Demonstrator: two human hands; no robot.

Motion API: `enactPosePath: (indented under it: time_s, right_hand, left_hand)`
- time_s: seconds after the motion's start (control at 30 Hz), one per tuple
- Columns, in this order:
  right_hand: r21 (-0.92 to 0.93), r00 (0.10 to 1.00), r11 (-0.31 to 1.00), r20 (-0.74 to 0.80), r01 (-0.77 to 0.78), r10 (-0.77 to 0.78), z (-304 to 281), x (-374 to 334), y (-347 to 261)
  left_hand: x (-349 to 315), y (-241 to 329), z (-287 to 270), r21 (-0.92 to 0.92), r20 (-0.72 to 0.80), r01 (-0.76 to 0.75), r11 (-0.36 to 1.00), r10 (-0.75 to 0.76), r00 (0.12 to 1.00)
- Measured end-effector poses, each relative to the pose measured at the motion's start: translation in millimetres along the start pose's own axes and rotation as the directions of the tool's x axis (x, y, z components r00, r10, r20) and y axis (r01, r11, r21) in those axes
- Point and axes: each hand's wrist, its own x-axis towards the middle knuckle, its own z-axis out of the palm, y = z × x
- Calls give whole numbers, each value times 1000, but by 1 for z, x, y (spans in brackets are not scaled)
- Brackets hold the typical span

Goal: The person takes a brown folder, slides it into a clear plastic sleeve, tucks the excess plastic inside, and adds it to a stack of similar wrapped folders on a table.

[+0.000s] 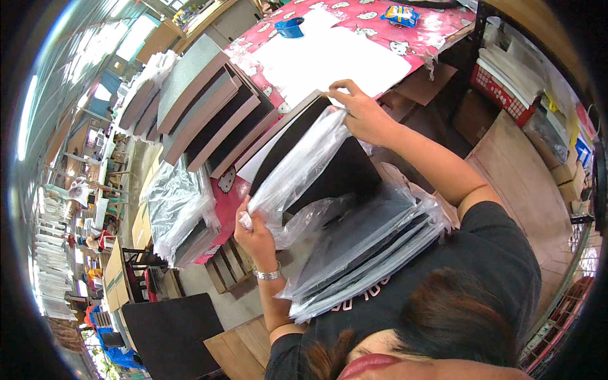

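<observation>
My left hand, with a watch at its wrist, pinches the bunched lower end of a clear plastic bag. My right hand grips the bag's upper end, its fingertips near the corner of a black panel. Between the two hands the bag's edge is stretched across the face of this panel, which stands tilted against the table edge. How far the bag goes round the panel I cannot tell. Close to my body lies a stack of dark panels in clear plastic bags.
Thick grey-brown panels stand stacked at the left, with plastic-wrapped ones below them. The pink patterned table cover carries white sheets, a blue container and a blue packet. A red basket is at the right.
</observation>
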Motion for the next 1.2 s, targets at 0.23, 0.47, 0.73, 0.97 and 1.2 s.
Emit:
enactPosePath:
  time_s: [0.23, 0.47, 0.73, 0.97, 1.2]
  right_hand:
    - [-40, 999, 999, -19, -30, 29, -9, 10, 9]
    - [278, 914, 881, 250, -384, 319, -28, 12, 8]
    - [348, 696, 660, 608, -666, 382, -47, -1, -29]
    - [374, 387, 100, 898, -922, 211, -26, -95, 64]
    - [62, 83, 80, 952, -995, 296, 28, -217, 219]
  left_hand:
    - [14, 24, -28, -141, 299, 145, 979, -98, 949]
    - [33, 24, -45, -133, 609, 617, 776, -427, 668]
    - [30, 4, -51, -112, 552, 743, 659, -580, 598]
    - [-14, -69, -24, -139, 943, 895, 423, -218, 250]
    - [-95, -169, 21, -95, 643, 889, 447, -655, 398]
